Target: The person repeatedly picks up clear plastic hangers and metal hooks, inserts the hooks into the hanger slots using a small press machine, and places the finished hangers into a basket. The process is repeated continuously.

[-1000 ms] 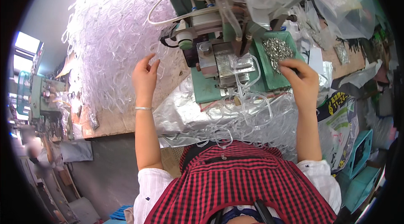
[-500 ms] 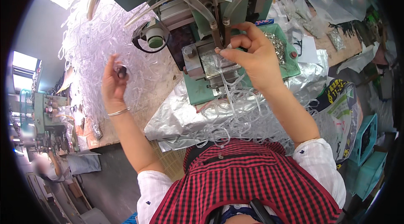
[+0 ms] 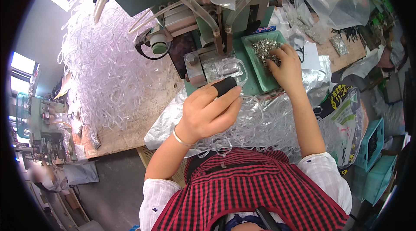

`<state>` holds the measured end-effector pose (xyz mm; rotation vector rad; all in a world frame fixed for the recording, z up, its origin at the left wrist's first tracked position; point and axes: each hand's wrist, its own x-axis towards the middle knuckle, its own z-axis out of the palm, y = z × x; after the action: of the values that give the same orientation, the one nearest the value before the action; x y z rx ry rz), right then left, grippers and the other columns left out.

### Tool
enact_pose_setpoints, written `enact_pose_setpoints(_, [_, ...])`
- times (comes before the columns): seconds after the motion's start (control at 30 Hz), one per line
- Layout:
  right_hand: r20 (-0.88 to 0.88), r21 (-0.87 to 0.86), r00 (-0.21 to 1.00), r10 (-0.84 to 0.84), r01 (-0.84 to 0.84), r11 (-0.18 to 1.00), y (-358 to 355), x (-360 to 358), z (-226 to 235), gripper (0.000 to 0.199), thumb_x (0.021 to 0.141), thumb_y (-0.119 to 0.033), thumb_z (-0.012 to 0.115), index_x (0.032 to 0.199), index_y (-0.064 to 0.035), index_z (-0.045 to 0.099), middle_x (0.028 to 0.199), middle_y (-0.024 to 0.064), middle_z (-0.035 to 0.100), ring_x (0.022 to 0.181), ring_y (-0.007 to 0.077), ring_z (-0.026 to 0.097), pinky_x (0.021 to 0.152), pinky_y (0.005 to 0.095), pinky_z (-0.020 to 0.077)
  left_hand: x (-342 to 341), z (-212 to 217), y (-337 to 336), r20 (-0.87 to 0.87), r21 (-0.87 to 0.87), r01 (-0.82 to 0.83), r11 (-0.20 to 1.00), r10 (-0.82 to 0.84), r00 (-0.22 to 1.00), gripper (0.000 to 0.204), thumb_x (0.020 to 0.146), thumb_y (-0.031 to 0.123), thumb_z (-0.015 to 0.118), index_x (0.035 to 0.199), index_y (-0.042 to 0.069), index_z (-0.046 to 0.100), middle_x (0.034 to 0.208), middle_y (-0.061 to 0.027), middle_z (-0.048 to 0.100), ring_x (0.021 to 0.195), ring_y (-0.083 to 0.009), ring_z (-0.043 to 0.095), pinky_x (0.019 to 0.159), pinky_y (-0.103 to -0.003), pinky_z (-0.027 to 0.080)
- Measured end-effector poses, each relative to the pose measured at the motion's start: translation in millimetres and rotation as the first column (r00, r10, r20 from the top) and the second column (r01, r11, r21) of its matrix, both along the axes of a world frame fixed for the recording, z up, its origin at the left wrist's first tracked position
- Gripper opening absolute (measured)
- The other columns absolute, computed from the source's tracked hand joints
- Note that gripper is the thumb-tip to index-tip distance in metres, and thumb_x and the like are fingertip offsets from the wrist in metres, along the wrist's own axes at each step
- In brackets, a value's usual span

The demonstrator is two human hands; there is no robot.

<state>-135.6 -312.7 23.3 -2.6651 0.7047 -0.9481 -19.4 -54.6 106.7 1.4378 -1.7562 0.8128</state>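
My left hand (image 3: pixel 210 111), a black sleeve on one finger, is closed beside the press, in front of its metal work block. A clear plastic strap (image 3: pixel 247 75) loops from its fingertips over the block (image 3: pixel 208 66); the exact pinch is hidden behind the fingers. My right hand (image 3: pixel 287 69) reaches into the green tray (image 3: pixel 269 84), fingers curled into a heap of small shiny metal parts (image 3: pixel 263 49). Which pieces lie between those fingertips is too small to tell. Above the block, the press's two narrow metal guides (image 3: pixel 223 43) hang from clear tubes.
A big pile of clear straps (image 3: pixel 115 70) covers the bench's left side. More straps (image 3: pixel 255 122) lie on silver sheeting before me. A green button (image 3: pixel 159 48) sits left of the press. Plastic bags (image 3: pixel 333 5) lie at the back right; teal crates (image 3: pixel 379 179) stand low at the right.
My left hand has come in from the strap pile to the front of the press. My right hand has left the work block and dipped into the tray of metal parts.
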Motion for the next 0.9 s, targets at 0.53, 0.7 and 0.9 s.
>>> enact_pose_setpoints(0.53, [0.056, -0.264, 0.998, 0.018, -0.002, 0.964, -15.4, 10.6, -16.1, 0.011, 0.08, -0.01, 0.073, 0.088, -0.0053, 0.068, 0.105, 0.0116, 0.071, 0.108, 0.0348, 0.065, 0.085, 0.0446, 0.0524, -30.7, -41.1, 35.2, -0.289, 0.076, -0.132, 0.988, 0.149, 0.946, 0.025, 0.078, 0.007, 0.074, 0.102, 0.006, 0.071, 0.121, -0.0139, 0.07, 0.097, -0.0303, 0.07, 0.09, -0.045, 0.057])
enact_pose_setpoints(0.7, [0.136, -0.016, 0.991, 0.002, 0.0, 1.0, 3.8, -1.8, 4.7, 0.008, 0.084, -0.01, 0.069, 0.088, -0.0049, 0.066, 0.088, 0.0121, 0.068, 0.086, 0.0336, 0.065, 0.077, 0.0441, 0.0505, 18.8, 0.3, 117.2, -0.271, -0.105, -0.641, 0.761, 0.598, 0.754, 0.014, 0.088, 0.007, 0.074, 0.101, 0.007, 0.072, 0.117, -0.0158, 0.072, 0.103, -0.0351, 0.068, 0.095, -0.044, 0.051])
enact_pose_setpoints(0.9, [0.202, 0.151, 0.979, -0.012, -0.019, 0.988, 2.7, 21.9, 6.0, 0.01, 0.092, -0.011, 0.063, 0.097, -0.0034, 0.065, 0.09, 0.0155, 0.072, 0.083, 0.0363, 0.069, 0.074, 0.0425, 0.0528, 115.4, 41.9, 144.2, -0.447, -0.086, -0.855, 0.511, 0.747, 0.492, 0.013, 0.088, 0.016, 0.078, 0.096, 0.006, 0.075, 0.103, -0.0097, 0.07, 0.097, -0.0258, 0.066, 0.09, -0.037, 0.051])
